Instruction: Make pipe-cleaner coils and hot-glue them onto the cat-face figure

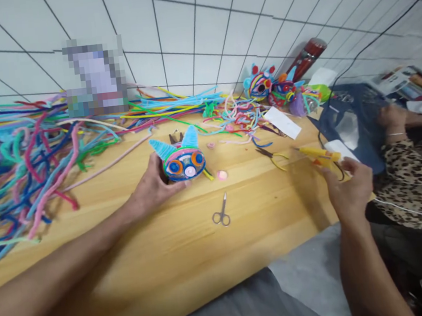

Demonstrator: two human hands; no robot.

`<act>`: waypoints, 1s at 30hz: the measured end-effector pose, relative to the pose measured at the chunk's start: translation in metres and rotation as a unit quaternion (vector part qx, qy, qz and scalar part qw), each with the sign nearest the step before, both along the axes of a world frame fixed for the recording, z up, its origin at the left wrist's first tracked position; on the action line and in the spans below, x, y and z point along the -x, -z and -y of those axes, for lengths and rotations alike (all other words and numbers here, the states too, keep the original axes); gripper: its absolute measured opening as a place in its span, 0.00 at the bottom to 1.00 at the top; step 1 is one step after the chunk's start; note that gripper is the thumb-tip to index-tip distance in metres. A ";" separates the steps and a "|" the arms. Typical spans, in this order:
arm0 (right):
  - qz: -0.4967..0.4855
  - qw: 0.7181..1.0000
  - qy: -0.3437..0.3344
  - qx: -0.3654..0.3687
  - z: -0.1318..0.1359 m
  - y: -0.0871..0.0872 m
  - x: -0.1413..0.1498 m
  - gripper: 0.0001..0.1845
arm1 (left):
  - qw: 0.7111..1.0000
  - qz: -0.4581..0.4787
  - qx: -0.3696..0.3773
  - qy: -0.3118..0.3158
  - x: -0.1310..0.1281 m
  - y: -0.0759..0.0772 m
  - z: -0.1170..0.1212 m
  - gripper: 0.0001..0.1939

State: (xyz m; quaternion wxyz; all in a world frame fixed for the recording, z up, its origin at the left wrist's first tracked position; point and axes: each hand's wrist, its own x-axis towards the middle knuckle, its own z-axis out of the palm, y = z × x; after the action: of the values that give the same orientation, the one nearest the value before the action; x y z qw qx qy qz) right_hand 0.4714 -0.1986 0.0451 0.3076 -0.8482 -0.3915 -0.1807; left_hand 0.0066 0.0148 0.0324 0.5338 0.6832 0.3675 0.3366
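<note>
My left hand is closed around the side of a pipe-cleaner animal head with blue pointed ears, orange-and-blue eyes and a pale spiral nose. In my right hand is a yellow hot glue gun, its nozzle turned left, apart from the head. Small scissors lie on the wooden table below the head. Yellow-handled pliers rest between my hands. A small pink disc is just right of the head.
Loose pipe cleaners pile up on the left and along the tiled wall. Finished-looking pipe-cleaner figures and a red bottle stand at the back right. A person in a leopard-print sleeve sits at the right. A white card lies nearby.
</note>
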 end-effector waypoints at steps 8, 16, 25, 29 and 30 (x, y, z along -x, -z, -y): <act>-0.020 0.864 -0.483 0.143 -0.077 -0.015 0.152 0.15 | 1.000 -0.015 -0.018 -0.008 0.001 0.009 -0.009 0.41; -0.024 0.815 -0.544 0.200 -0.127 0.004 0.173 0.04 | 0.998 0.009 -0.061 0.002 0.003 0.022 -0.006 0.38; -0.079 0.846 -0.506 0.150 -0.120 -0.009 0.173 0.04 | 0.993 0.030 -0.110 0.005 -0.001 0.018 -0.006 0.37; -0.087 0.852 -0.504 0.110 -0.127 -0.053 0.190 0.05 | 0.991 0.014 -0.137 -0.003 -0.001 0.016 -0.006 0.37; -0.078 0.851 -0.510 0.100 -0.130 -0.064 0.197 0.05 | 0.990 0.008 -0.142 -0.005 -0.001 0.017 -0.006 0.37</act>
State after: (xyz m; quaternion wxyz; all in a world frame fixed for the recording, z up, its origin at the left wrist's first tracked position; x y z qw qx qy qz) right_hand 0.2744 -0.0685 0.1090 0.2993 -0.5670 -0.7597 0.1085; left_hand 0.0071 0.0204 0.0158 0.4325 0.7474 0.3154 0.3935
